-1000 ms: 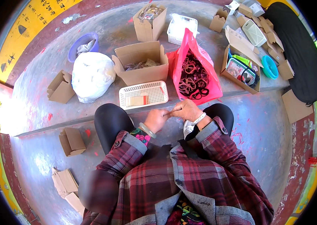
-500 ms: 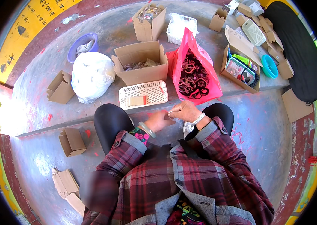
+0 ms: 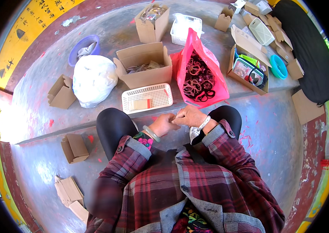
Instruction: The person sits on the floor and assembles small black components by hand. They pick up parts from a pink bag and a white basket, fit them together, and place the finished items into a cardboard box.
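Observation:
My left hand (image 3: pixel 163 124) and my right hand (image 3: pixel 191 116) meet between my knees, fingertips touching. Both are closed in a pinch, and whatever lies between the fingers is too small or hidden to name. Just beyond them on the raised ledge sits a white slotted basket (image 3: pixel 160 90), with a pale beige card (image 3: pixel 139 104) that has a red end lying in it. To the right of the basket stands an open pink plastic bag (image 3: pixel 221 87) full of dark and pinkish hair ties (image 3: pixel 199 77).
Behind the basket is an open cardboard box (image 3: pixel 145 79) with wrapped stuff inside. A stuffed white bag (image 3: pixel 93 79) and a purple basin (image 3: pixel 72 54) stand left. A carton with tools (image 3: pixel 246 82) and a teal basin (image 3: pixel 278 66) are right. A small box (image 3: pixel 74 148) sits on the lower floor.
My hands have drawn closer together, and the left fingers now curl against the right ones. The surroundings have shifted slightly left in view; the objects have otherwise stayed put.

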### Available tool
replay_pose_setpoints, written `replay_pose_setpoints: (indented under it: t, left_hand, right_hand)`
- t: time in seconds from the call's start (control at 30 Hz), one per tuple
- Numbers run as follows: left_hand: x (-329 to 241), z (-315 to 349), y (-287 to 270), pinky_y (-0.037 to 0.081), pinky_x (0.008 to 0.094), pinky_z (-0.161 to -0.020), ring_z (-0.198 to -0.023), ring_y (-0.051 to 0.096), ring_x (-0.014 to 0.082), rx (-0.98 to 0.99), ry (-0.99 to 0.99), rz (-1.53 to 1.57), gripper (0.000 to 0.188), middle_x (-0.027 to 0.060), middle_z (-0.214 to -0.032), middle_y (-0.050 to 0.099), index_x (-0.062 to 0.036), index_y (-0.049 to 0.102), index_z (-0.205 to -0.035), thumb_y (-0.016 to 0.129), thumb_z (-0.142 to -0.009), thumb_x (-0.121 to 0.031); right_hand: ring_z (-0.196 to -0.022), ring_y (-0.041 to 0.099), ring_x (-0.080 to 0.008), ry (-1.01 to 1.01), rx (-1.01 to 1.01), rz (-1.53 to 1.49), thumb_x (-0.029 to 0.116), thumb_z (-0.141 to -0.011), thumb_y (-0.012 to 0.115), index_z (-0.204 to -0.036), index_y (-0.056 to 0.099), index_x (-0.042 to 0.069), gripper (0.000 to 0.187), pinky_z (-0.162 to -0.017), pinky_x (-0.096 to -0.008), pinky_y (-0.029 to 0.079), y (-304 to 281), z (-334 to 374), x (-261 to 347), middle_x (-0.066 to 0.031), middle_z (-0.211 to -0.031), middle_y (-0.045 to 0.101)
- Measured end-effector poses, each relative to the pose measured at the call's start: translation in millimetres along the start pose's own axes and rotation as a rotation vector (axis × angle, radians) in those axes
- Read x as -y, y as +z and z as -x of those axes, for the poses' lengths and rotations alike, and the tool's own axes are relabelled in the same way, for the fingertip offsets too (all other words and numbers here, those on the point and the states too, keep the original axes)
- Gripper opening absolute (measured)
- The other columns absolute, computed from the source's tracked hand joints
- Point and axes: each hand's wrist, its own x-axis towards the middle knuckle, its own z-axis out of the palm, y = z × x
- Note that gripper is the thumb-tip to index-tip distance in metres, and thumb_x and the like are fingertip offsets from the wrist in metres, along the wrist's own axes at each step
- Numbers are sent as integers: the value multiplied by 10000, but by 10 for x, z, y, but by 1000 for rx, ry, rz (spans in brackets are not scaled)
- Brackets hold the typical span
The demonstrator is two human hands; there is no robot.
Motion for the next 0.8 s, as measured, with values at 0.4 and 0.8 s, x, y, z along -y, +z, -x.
replay_pose_setpoints:
  t: [0.4, 0.8]
  left_hand:
    - [83, -61, 31, 467, 256, -759, -860, 565, 95, 26, 66, -13, 351, 32, -912, 628, -9, 584, -1021, 721, -701, -55]
    - [-222, 52, 8, 486, 253, -719, -828, 587, 109, 186, 2, 134, 263, 40, -899, 634, -12, 583, -1017, 655, -767, -46]
  right_hand:
    - [-546, 603, -155, 51, 102, -64, 329, -800, 599, -684, 649, 7, 346, -541, -275, 470, -24, 19, 142, -91, -563, 603]
    - [-495, 616, -179, 37, 98, -123, 366, -802, 557, -671, 657, 22, 381, -503, -279, 480, -52, 64, 220, -113, -570, 616]
